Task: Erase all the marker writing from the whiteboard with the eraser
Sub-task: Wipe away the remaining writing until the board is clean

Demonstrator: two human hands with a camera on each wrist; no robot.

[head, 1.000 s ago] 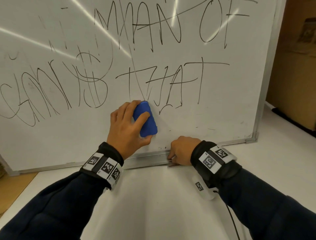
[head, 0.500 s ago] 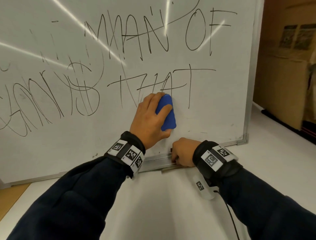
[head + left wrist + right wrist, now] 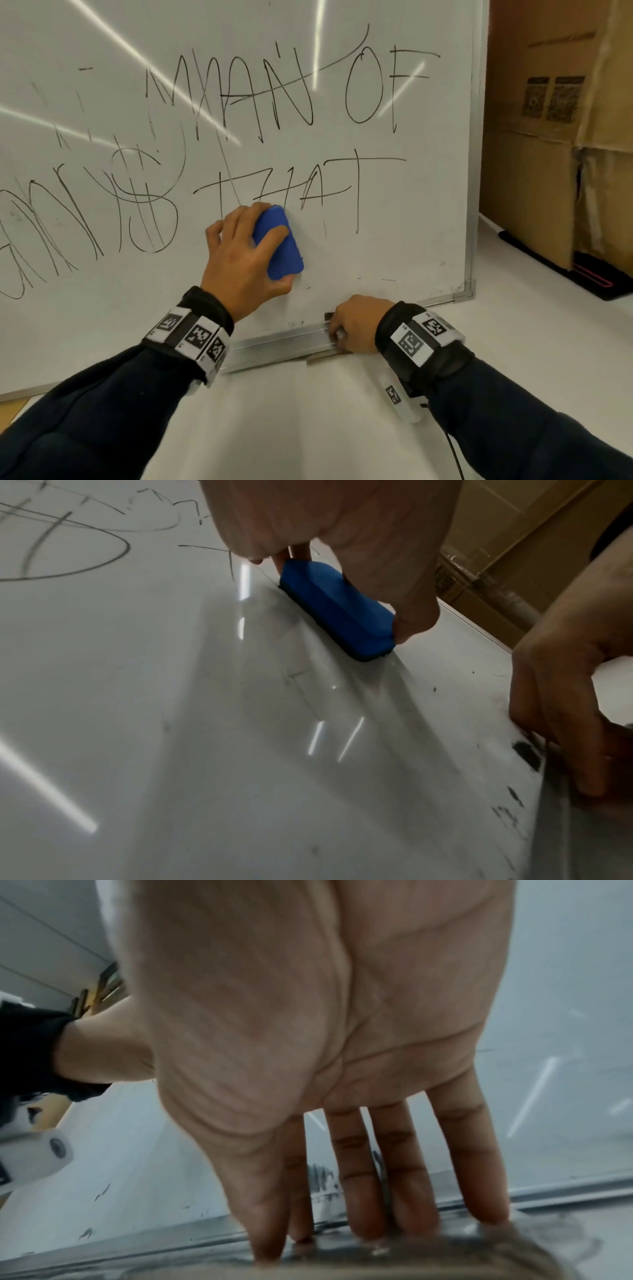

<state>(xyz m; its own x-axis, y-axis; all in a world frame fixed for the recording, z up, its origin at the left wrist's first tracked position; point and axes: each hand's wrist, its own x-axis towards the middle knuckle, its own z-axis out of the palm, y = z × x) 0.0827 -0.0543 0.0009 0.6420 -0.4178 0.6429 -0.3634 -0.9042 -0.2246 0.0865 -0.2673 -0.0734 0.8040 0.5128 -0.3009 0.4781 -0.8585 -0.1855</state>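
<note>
Blue eraser (image 3: pixel 279 241) sits in my left hand (image 3: pixel 239 253), fingers and thumb curled round it, its dark pad flat against the whiteboard (image 3: pixel 394 240) just under the word TZIAT (image 3: pixel 298 192). More marker writing, MAN OF and scribbles to the left, covers the board above and beside it. My right hand (image 3: pixel 356 323) rests on the aluminium tray (image 3: pixel 274 346) along the board's bottom edge, fingers straight and spread, fingertips (image 3: pixel 486 1210) pressing the rail, holding nothing. Dark smudges mark the board near that hand. Cardboard boxes (image 3: pixel 548 137) stand beyond the board's right frame, on the white worktop (image 3: pixel 513 342)
</note>
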